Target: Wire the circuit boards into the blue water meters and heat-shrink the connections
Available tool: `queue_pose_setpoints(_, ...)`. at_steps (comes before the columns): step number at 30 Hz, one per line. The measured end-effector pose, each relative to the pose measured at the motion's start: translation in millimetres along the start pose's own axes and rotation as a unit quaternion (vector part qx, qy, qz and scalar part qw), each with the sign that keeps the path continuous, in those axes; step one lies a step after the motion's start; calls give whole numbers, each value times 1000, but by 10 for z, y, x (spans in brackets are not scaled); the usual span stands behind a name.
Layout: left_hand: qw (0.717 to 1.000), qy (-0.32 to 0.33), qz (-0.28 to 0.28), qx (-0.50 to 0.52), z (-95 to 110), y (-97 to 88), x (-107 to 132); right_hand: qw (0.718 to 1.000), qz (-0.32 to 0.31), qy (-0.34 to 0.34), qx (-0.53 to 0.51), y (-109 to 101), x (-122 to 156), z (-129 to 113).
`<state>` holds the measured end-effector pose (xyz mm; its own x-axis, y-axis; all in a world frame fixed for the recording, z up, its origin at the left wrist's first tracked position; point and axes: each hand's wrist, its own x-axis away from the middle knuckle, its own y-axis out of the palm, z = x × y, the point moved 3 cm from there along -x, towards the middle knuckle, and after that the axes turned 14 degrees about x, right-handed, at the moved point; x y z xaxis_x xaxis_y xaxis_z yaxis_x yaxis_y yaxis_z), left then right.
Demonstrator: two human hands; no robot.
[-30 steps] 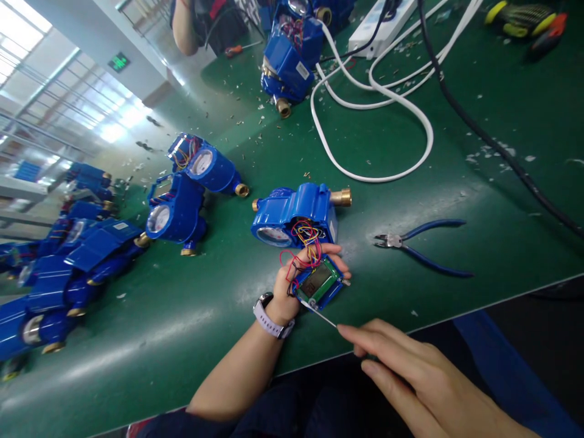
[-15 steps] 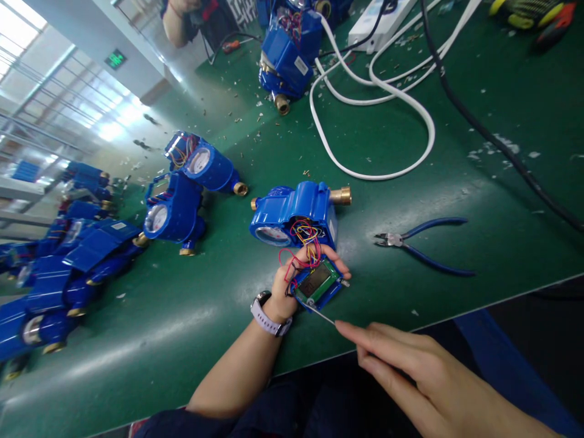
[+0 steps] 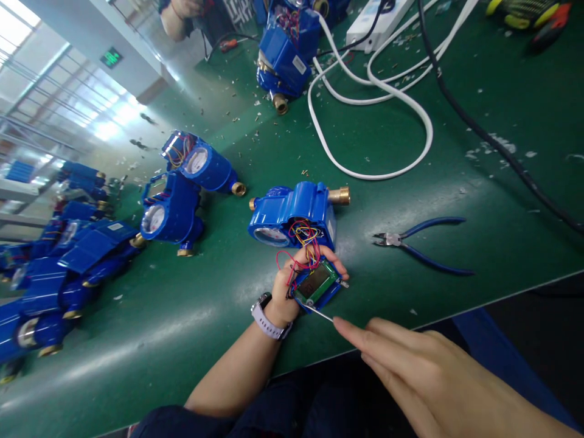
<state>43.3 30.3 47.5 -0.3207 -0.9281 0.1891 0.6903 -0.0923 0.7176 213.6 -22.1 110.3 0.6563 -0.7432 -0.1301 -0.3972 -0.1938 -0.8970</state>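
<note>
My left hand (image 3: 283,292) is wrapped round a green circuit board (image 3: 316,282) with a dark display, seated in a blue cover. Red, yellow and black wires run from the board to the blue water meter (image 3: 292,213) lying just behind it. My right hand (image 3: 410,365) closes on a screwdriver (image 3: 322,313); only its thin metal shaft shows, and the handle is hidden in the hand. The shaft's tip meets the near left corner of the board. A small spring-like metal part (image 3: 343,283) sticks out at the board's right end.
Blue-handled cutting pliers (image 3: 393,239) lie spread on the right. Two more meters (image 3: 171,210) stand left, with a pile (image 3: 45,286) beyond. A white cable (image 3: 429,140), power strip (image 3: 376,27) and black cable (image 3: 479,125) cross the back. Another person's arm (image 3: 176,21) shows at the far side.
The right hand's fingers have shifted slightly, with the screwdriver tip still at the board's corner. The left hand and board have hardly moved; the whole view has slid a little.
</note>
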Motion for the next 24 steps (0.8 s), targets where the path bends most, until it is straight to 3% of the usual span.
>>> queue_pose_setpoints(6, 1000, 9, -19, -2, -4, 27, 4, 992, 1, -27, 124, 48, 85, -124)
queue_pose_setpoints(16, 999, 24, 0, -34, -24, 23, 20, 993, -12, -25, 115, 150, 107, -156)
queue_pose_setpoints(21, 998, 29, -20, -49, -44, 36, 39, 999, 17, 22, -25, 113, 68, -93)
queue_pose_setpoints(24, 997, 36, -21, -62, -35, 51, 37, 1000, 13, 11, 20, 131, 113, -108)
